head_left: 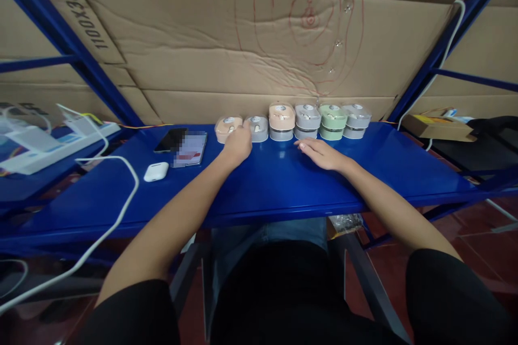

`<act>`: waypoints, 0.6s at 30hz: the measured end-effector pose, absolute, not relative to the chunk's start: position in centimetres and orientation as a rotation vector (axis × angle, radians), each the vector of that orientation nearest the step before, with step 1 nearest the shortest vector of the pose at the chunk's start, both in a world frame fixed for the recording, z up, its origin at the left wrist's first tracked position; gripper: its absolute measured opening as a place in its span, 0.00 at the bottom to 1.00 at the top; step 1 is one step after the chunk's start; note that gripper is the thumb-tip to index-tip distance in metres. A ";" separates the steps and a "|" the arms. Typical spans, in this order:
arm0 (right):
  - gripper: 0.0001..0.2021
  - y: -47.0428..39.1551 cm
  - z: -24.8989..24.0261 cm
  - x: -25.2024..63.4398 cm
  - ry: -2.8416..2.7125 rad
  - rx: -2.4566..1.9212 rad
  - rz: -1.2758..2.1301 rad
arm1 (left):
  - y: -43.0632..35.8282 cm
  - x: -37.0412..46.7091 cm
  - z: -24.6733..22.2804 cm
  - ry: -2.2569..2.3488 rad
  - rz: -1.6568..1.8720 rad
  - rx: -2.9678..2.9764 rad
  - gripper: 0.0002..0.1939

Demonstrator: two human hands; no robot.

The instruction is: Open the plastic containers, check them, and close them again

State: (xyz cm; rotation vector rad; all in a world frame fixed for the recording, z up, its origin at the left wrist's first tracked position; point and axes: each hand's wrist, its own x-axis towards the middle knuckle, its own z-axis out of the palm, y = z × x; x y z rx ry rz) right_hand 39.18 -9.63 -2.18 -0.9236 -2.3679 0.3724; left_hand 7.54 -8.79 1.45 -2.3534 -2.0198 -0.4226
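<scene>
Along the back of the blue table stands a row of small rounded boxes with clear lids. My left hand [238, 145] is closed with curled fingers at the right front of a low peach box [226, 125], covering part of it. Its fingertips are hidden, so what they grip cannot be made out. Just right of that hand is a low grey box [259, 129]. My right hand [320, 154] rests on the table with its fingers stretched out and nothing in them. Behind it stand taller two-tier boxes: peach-topped [281, 122], grey [306, 122], green-topped [332, 122] and another grey [356, 121].
Left on the blue table [259, 194] lie a dark phone [170, 140], a lit phone [196, 151] and a white earbud case [156, 171]. A white cable [127, 202] crosses the left edge near a power strip [60, 148]. Cardboard [194, 38] walls the back.
</scene>
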 end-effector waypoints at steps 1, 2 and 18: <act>0.40 -9.6 -2.2 39.2 -2.375 -0.928 0.373 | -8.8 7.3 1.6 -1.991 -0.435 -2.322 0.28; 0.40 -9.6 -2.2 39.2 -2.380 -0.932 0.370 | -8.7 7.0 1.8 -1.969 -0.454 -2.274 0.28; 0.41 -9.5 -2.1 39.4 -2.380 -0.915 0.402 | -8.3 3.1 3.0 -2.448 -0.413 -1.830 0.59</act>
